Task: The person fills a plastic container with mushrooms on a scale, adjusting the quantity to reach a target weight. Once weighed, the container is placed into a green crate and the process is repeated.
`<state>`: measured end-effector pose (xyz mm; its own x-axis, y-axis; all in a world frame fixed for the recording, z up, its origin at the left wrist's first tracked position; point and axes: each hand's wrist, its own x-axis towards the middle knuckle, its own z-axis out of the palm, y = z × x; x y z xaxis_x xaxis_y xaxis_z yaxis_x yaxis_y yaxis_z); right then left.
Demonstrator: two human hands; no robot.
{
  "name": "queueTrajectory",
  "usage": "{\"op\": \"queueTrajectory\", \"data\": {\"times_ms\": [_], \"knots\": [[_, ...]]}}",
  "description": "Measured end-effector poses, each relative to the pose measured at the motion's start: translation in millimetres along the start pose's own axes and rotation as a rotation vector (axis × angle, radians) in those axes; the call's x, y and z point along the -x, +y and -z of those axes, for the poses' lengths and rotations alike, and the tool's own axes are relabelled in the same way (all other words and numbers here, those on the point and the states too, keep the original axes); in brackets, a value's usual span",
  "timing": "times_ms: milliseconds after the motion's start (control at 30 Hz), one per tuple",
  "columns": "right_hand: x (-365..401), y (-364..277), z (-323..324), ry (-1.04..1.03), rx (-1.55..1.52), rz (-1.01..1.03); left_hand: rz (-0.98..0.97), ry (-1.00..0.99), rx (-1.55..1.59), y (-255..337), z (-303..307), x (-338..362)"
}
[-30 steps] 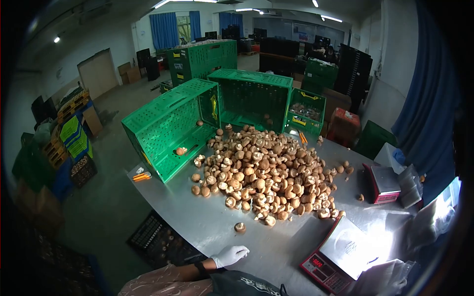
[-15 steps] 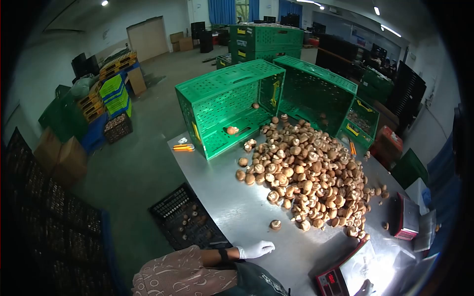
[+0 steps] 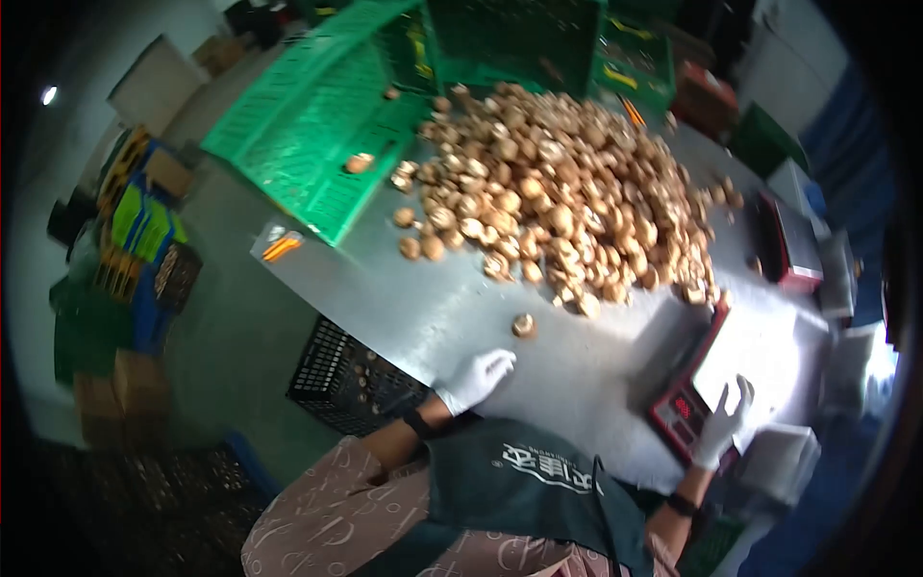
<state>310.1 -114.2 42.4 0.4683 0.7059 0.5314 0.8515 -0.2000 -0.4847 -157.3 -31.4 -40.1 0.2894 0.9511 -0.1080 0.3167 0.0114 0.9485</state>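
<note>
Heaped brown-and-cream mushrooms (image 3: 567, 202) lie on a grey metal table (image 3: 375, 288) and serve as the reference for position. The left hand (image 3: 478, 378), in a white glove, extends on the near side of the heap, fingers close together and slightly bent, pointing rightward; its palm is hidden, so whether it pinches anything cannot be told. A single brown mushroom (image 3: 523, 325) lies between that hand and the heap. The right hand (image 3: 728, 425), also white-gloved, reaches away from the body, nearer than the heap and to its right, thumb and finger parted above a red-bodied weighing scale with a bright flat plate (image 3: 760, 337); contact is uncertain.

Left of the heap, the table edge slants towards the left wrist, with a black perforated plastic crate (image 3: 327, 375) beyond it. A band of metal surface separates the heap from the dark green apron (image 3: 538, 481). A green perforated plastic crate (image 3: 317, 144), left of the heap, and another green plastic crate (image 3: 514, 43), behind it, are cut off above. Glare washes out the plate; blur obscures the display.
</note>
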Motion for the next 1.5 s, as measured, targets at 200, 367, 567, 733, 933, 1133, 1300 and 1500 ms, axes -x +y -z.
{"op": "queueTrajectory", "data": {"times_ms": [200, 367, 567, 733, 933, 1133, 1300, 1500], "knots": [[26, -97, -74, -0.346, -0.288, 0.161, -0.172, 0.157, -0.158, 4, -1, -25], [44, -127, -119, -0.611, -0.328, 0.139, -0.379, 0.234, -0.315, 10, 1, -81], [9, -145, -173, -0.462, -0.255, 0.227, -0.448, 0.25, -0.425, 57, -16, -182], [-34, -138, -228, -0.235, -0.131, 0.255, -0.368, 0.123, -0.672, 80, -42, -233], [-65, -150, -272, -0.398, 0.094, 0.343, -0.362, 0.101, -1.011, 74, -69, -243], [-72, -136, -245, -0.562, -0.116, 0.411, -0.295, -0.009, -1.038, 72, -78, -222], [-11, -120, -193, -0.513, -0.247, 0.504, -0.613, -0.064, -0.761, 55, -77, -145], [70, -119, -138, -0.524, -0.184, 0.512, -0.748, -0.225, -0.741, 42, -70, -69]]}}
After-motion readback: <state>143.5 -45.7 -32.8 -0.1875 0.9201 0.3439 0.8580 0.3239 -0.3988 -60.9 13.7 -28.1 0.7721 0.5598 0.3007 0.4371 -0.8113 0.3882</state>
